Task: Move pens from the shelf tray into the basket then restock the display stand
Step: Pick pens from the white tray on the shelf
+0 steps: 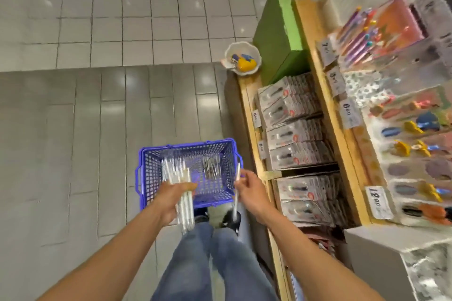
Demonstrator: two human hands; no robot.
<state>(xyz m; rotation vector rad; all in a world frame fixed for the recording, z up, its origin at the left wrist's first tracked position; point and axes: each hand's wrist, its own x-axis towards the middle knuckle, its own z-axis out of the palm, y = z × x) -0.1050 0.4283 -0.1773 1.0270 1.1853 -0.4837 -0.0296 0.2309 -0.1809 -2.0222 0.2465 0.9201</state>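
Both hands hold white pens over a blue basket on the tiled floor.

The left hand [173, 197] grips a bundle of pens [182, 193], count unreadable. The right hand [247, 187] pinches a single pen [236, 190] upright at the basket [144, 173] rim. More pens [211, 166] lie inside, blurred. The shelf [330, 115] goods at right are smeared and cut off by the frame edge.

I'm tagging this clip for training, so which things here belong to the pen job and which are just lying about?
Part of the job:
bundle of pens gripped by the left hand
single pen pinched by the right hand
blue basket on the floor

Just lying about:
white bowl
green box
packaged goods on the shelf
hair clips
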